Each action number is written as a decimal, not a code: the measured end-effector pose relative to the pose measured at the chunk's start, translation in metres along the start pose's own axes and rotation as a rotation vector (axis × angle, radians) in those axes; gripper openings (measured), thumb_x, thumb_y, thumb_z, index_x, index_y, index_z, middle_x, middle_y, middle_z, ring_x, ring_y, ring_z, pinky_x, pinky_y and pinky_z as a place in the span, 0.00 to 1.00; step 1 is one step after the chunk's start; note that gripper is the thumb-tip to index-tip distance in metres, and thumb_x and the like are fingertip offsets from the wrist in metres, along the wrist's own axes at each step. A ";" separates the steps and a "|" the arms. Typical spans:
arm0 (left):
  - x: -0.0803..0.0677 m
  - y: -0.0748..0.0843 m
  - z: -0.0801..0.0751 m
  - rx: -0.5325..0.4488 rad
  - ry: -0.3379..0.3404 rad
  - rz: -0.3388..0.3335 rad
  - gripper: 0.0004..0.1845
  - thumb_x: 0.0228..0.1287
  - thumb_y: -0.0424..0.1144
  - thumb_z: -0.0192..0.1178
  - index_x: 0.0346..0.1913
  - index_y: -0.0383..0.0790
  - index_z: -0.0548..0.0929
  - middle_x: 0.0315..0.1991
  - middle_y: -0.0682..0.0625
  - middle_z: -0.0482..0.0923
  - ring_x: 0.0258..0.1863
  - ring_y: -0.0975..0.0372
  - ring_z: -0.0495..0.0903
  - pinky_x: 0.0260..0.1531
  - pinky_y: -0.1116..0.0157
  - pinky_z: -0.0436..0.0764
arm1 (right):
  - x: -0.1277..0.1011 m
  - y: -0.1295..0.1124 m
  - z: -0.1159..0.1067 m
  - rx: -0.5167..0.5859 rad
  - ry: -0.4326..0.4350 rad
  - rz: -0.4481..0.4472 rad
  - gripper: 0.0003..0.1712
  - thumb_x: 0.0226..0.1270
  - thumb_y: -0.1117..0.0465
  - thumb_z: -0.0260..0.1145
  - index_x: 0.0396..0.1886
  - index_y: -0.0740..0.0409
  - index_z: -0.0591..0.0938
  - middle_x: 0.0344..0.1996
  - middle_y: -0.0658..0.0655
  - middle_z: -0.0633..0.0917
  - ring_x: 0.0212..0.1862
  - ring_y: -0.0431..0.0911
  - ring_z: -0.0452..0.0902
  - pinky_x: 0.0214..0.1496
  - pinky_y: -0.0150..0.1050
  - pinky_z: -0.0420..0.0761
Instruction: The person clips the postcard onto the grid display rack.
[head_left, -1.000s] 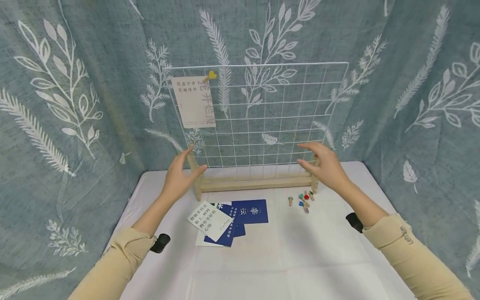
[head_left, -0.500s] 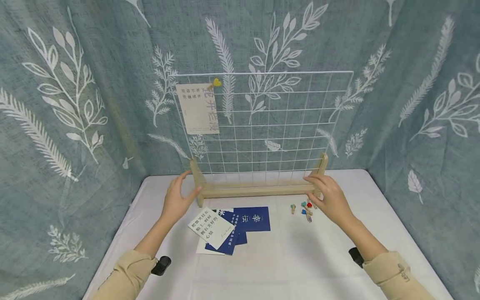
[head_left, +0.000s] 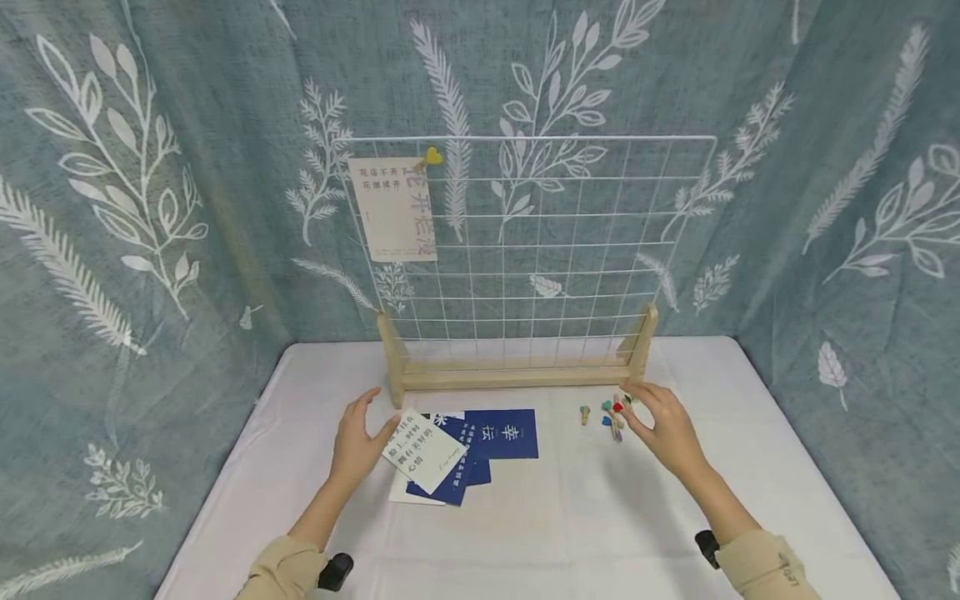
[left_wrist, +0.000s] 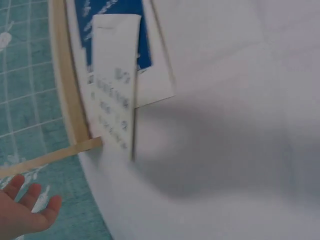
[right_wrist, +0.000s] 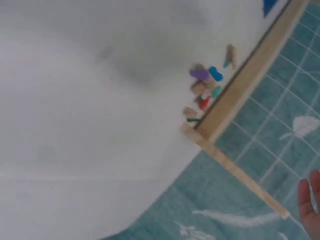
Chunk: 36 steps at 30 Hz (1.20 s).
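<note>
In the head view my left hand (head_left: 356,443) is held with thumb and fingers apart and nothing between them. Its thumb tip overlaps the left edge of a white printed card (head_left: 427,450), the top one of a loose pile. Beneath that card lie dark blue cards (head_left: 513,435) with white lettering. On the other side, my right hand (head_left: 670,429) is likewise spread and holds nothing. Its fingertips are right beside a small cluster of wooden clothespins (head_left: 615,423) with coloured hearts. One more clothespin (head_left: 584,415) lies just left of the cluster.
A white wire grid (head_left: 555,242) stands upright in a wooden base (head_left: 517,379) behind the cards. A cream card (head_left: 393,208) hangs at its upper left from a yellow-heart clothespin (head_left: 431,157). Patterned curtain (head_left: 247,167) encloses the white-covered table (head_left: 555,533) at the back and sides.
Both hands have come down from beside the ends of the grid stand and closer to the table, the left toward the cards, the right beside the clothespins. Nothing has been picked up.
</note>
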<state>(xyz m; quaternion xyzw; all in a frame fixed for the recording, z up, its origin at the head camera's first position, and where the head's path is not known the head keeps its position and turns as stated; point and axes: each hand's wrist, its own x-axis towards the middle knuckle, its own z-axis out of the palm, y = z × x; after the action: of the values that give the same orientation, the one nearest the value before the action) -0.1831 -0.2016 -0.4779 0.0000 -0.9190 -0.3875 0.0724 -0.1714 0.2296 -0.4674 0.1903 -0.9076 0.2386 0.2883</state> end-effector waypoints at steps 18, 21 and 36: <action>-0.014 -0.026 0.023 0.172 -0.016 -0.074 0.34 0.61 0.45 0.61 0.66 0.33 0.65 0.62 0.28 0.66 0.58 0.33 0.67 0.49 0.35 0.70 | -0.021 0.010 0.037 0.062 -0.119 0.204 0.21 0.51 0.69 0.71 0.47 0.67 0.80 0.48 0.67 0.81 0.53 0.65 0.73 0.55 0.63 0.71; -0.015 -0.028 0.021 0.246 -0.073 -0.085 0.36 0.59 0.49 0.62 0.66 0.34 0.64 0.63 0.29 0.65 0.61 0.35 0.65 0.52 0.32 0.65 | -0.022 0.012 0.039 0.069 -0.139 0.209 0.22 0.52 0.68 0.72 0.48 0.67 0.80 0.50 0.69 0.80 0.54 0.65 0.72 0.56 0.64 0.70; -0.017 -0.031 0.017 0.135 -0.374 -0.354 0.64 0.47 0.66 0.64 0.72 0.26 0.41 0.70 0.21 0.35 0.67 0.26 0.33 0.58 0.25 0.39 | -0.034 0.025 0.029 -0.012 -0.314 0.217 0.29 0.54 0.62 0.71 0.57 0.64 0.75 0.57 0.71 0.74 0.59 0.69 0.67 0.53 0.68 0.68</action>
<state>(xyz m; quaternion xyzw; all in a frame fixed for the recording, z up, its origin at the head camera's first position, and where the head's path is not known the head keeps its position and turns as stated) -0.1704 -0.2104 -0.5139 0.0941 -0.9258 -0.3253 -0.1678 -0.1702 0.2415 -0.5173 0.1246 -0.9580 0.2303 0.1168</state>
